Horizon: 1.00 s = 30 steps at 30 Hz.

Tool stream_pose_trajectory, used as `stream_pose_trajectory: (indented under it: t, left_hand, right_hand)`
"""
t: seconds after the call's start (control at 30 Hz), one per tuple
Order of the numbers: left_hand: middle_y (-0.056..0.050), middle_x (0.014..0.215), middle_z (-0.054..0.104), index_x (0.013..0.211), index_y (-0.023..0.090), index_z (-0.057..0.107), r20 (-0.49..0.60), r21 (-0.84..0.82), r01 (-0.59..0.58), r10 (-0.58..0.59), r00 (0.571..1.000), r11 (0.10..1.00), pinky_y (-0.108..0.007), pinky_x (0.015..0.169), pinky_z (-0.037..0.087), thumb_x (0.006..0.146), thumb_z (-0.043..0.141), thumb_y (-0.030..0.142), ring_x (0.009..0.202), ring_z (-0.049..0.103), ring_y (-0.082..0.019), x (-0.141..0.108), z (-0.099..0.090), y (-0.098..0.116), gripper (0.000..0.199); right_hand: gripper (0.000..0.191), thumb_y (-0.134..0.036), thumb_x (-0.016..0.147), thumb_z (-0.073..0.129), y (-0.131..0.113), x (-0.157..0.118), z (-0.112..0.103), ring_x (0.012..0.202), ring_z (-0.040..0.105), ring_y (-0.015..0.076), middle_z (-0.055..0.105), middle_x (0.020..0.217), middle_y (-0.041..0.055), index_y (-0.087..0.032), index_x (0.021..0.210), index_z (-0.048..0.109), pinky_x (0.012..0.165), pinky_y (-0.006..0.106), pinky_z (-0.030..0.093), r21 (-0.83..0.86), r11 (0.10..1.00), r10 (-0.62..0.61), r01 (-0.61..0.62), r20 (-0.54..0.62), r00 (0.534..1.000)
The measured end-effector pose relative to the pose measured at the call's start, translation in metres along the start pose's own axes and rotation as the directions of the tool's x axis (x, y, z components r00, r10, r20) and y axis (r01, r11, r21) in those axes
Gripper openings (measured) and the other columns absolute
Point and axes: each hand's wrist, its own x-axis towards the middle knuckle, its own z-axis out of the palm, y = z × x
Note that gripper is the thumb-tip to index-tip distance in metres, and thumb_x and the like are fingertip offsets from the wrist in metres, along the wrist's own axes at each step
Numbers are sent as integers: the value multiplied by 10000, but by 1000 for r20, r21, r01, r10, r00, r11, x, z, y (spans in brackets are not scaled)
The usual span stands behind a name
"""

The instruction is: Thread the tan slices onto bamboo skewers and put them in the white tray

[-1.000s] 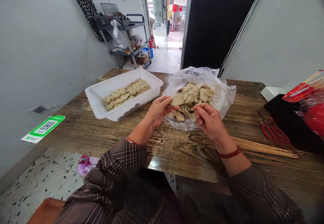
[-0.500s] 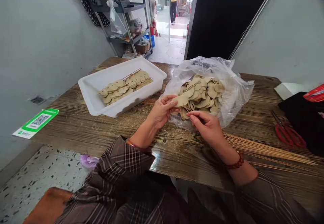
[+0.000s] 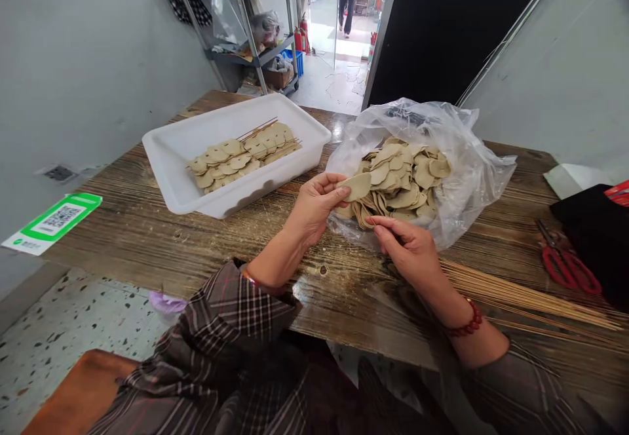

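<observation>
One slice (image 3: 356,187), tipped up slightly more since half a second ago, is pinched in the left hand (image 3: 314,211) at the bag's (image 3: 484,170) near-left edge, right hand (image 3: 411,249) curled nearby, hold unclear, so positioning seems unfinished.

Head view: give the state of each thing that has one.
Left hand, pinching a beige oval slice
Right hand, fingertips nearly meeting, anything held unclear
White rectangular plastic tub, uncovered, partly filled
Clear plastic bag, open, crumpled around heaped beige slices
Thin brown sticks, loose, lying flat
Red-handled scissors, lying flat, unheld
Clear glass door, open
</observation>
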Motion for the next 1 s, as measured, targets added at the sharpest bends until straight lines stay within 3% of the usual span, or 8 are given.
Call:
stream_pose_trajectory:
  t: [0.57, 0.77, 1.0]
  left_hand:
    - [31, 688, 616, 802, 143, 652, 21, 77, -46, 44, 999, 996, -165, 594, 464, 638, 795, 214, 603, 553, -51, 0, -1, -1, 228]
    - [26, 656, 600, 771, 147, 667, 26, 198, -127, 125, 992, 972, -181, 558, 406, 631, 800, 226, 582, 510, -62, -1, 0, -3, 209]
    - [25, 639, 589, 769, 156, 674, 20, 264, -171, 172, 985, 949, -194, 541, 379, 652, 777, 227, 560, 486, -67, 1, -2, -5, 171]
  right_hand:
    - [250, -319, 858, 581, 0, 1, 0, 512, 542, 135, 678, 637, 7, -234, 988, 778, 491, 262, 436, 3, 1000, 12, -12, -25, 1000]
    - [241, -315, 837, 596, 6, 4, 0, 613, 626, 173, 686, 636, 18, -226, 960, 782, 558, 290, 496, 29, 999, 27, -27, -10, 1000]
    - [248, -312, 844, 590, 6, 3, 0, 612, 628, 169, 683, 630, 17, -217, 969, 781, 571, 295, 500, 16, 1000, 26, -26, -7, 1000]
